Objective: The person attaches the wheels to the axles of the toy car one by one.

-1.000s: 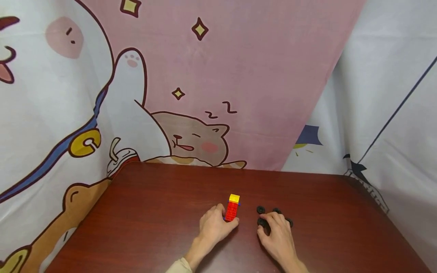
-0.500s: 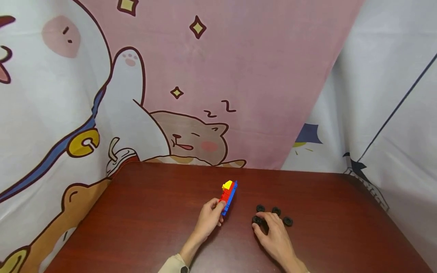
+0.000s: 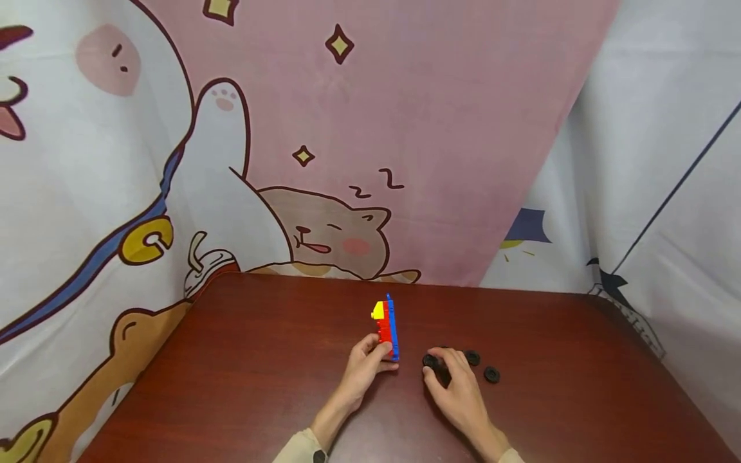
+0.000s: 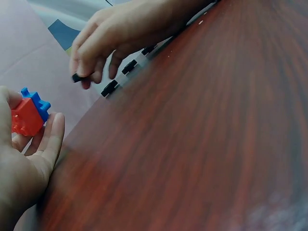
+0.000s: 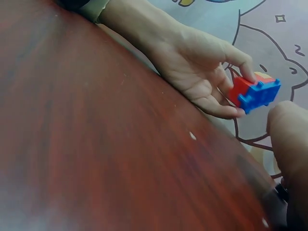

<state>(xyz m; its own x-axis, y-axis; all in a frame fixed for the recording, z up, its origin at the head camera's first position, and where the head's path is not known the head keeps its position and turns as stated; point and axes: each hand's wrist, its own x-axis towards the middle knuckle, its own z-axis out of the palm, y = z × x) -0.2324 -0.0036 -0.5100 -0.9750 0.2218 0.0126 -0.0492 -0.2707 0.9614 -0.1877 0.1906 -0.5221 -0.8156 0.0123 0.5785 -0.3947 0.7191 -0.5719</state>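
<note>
My left hand (image 3: 360,374) holds a toy car body made of bricks (image 3: 387,328), raised off the table. Red bricks make up its middle, a yellow sloped brick sits near the far end, and a blue base with small side pegs (image 5: 260,96) faces right. Between the thumb and fingers of my right hand (image 3: 463,393) is a small black wheel (image 3: 429,361). In the left wrist view this held wheel (image 4: 77,77) is up off the table, apart from the car body. Fingers hide part of both things.
Beyond my right hand, black wheels (image 3: 472,357) lie on the dark red-brown table (image 3: 278,360), one (image 3: 492,374) farther right; the left wrist view shows three standing in a row. A cartoon-printed cloth (image 3: 463,128) hangs behind the table.
My left hand has lifted the car body from the table and turned it so its blue base faces right. My right hand has picked up a wheel and moved it left, toward the car body.
</note>
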